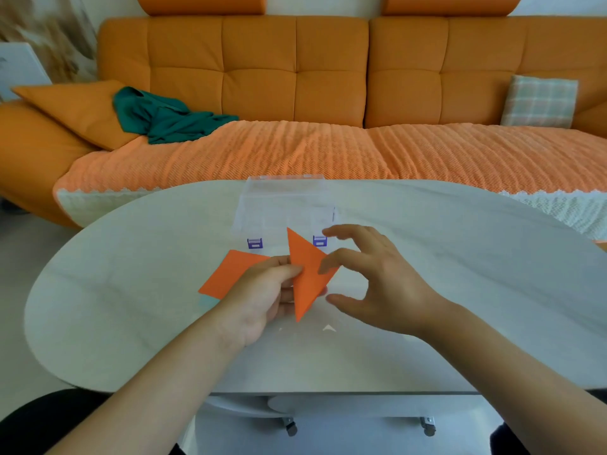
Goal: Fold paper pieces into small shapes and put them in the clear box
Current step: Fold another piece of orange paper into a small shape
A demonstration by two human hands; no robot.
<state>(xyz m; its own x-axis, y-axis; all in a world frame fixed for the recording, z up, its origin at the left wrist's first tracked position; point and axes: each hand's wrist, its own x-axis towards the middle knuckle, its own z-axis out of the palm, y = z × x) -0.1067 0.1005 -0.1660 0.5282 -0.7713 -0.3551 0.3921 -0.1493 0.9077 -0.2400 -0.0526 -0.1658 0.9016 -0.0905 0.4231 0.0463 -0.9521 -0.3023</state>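
A pale oval bench (131, 290) stands before an orange tufted sofa (295, 67) covered by a ribbed orange throw (295, 149). A crumpled dark green cloth (164, 119) lies on an orange cushion (75, 110) at left; a plaid cushion (538, 101) leans at right

A pale oval table (131, 323) carries a clear box (282, 205) with purple latches (255, 243), a flat orange paper sheet (226, 274) and a small white scrap (328, 328).
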